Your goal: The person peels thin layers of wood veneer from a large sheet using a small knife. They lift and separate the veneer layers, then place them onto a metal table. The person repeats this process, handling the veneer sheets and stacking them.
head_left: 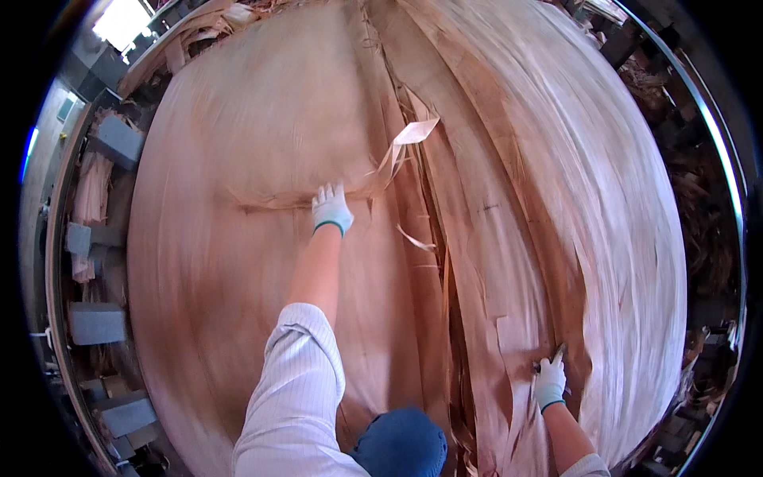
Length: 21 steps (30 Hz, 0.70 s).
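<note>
Gloved and stretched far forward, the left hand [331,209] lies on a veneer sheet [262,262], its fingers at a torn edge that runs off to the hand's left; whether they pinch that edge or only press on it, I cannot tell. The right hand [550,382], also in a white glove, sits much nearer the body, and its fingers close on the ragged edge of a second sheet [572,207] that sweeps away up and to its right.

Between the two hands the wood is split into long splintered strips [445,318] running away from the person. Just up and right of the left hand a loose strip [413,135] curls free of the surface. The sheets are thin, pale pinkish-brown with fine lengthwise grain, and the right-hand one looks blurred.

The left arm wears a white striped sleeve [298,389]; a blue knee [401,441] shows below, between the arms.

Well off to the left of the left hand, grey blocks [99,322] stand along a curved metal frame [54,262], with more scraps of veneer [91,195] wedged among them. Beyond the right hand a metal rail [719,151] borders dark heaps of wood waste [703,215]. A bright light [121,21] shines at the far left corner.
</note>
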Motion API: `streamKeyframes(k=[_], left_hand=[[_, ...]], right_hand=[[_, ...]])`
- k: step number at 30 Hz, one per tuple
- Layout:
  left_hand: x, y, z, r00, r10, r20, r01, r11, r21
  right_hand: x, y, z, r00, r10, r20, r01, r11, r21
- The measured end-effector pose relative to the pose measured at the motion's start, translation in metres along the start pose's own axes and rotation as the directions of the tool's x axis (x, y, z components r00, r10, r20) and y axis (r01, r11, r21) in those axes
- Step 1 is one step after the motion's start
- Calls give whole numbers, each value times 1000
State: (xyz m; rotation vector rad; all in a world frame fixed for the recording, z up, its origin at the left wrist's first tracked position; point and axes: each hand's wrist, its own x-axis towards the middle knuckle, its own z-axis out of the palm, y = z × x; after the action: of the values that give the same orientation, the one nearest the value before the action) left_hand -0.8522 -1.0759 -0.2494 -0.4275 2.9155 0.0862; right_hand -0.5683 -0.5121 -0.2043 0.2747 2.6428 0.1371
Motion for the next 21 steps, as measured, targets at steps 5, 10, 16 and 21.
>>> streamKeyframes(k=[5,10,16,21], left_hand=[[9,-17,16,978,176,107,-182,982,49],[-23,-2,22,987,116,-115,-153,902,-403],[-123,109,-62,928,242,284,287,23,-958],[-214,191,-80,804,531,270,270,78,-960]], right_hand=[[1,0,5,999,-22,-36,22,1000,1],[1,5,12,998,-45,-43,45,999,-3],[-1,6,10,999,21,-45,-18,999,46],[3,13,16,989,-34,-145,51,993,111]])
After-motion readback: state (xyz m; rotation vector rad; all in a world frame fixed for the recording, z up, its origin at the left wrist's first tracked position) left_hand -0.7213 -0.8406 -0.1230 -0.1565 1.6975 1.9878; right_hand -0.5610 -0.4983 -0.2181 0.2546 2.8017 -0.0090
